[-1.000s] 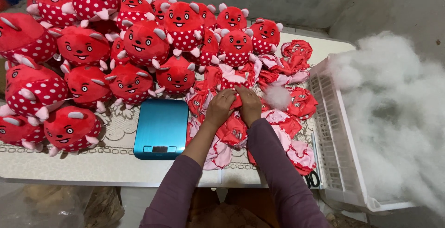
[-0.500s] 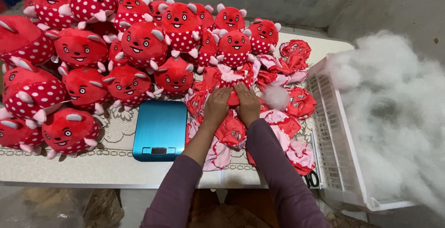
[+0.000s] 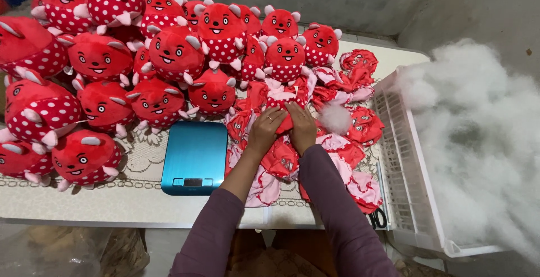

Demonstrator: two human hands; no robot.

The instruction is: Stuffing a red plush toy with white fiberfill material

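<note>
Head view: both hands meet over one red toy skin [image 3: 279, 108] that lies on top of a heap of unstuffed skins [image 3: 315, 153], straight ahead of the forearms. The left hand [image 3: 266, 126] is curled with its fingers pinching the fabric at the skin's near left edge; the right hand [image 3: 301, 124] presses flat and closed on the same piece, touching the left. Both are narrow, gripping cloth, not spread.

The work in hand looks like filling or shaping the skin. To do it well, the left hand should hold the opening steady while the right packs evenly, so no corner stays limp; that is a judgement, as the opening itself is hidden under the fingers.

Just right of the right hand lies a wad of stuffing [image 3: 336, 118], touching the heap. Further right stands a white crate [image 3: 402, 159] at the counter's edge, and beyond it a big mass of white fibre [image 3: 478, 136]. Left of the left hand, just beside the heap, sits a blue scale [image 3: 195, 156] on the lace-covered counter [image 3: 112, 198]. Beyond and to the left, well apart from the hands, finished plush toys [image 3: 169, 57] are piled high. Scissors [image 3: 378, 218] peep out near the right sleeve. The loose skins crowd the hands closely, so neighbouring fabric could snag.
</note>
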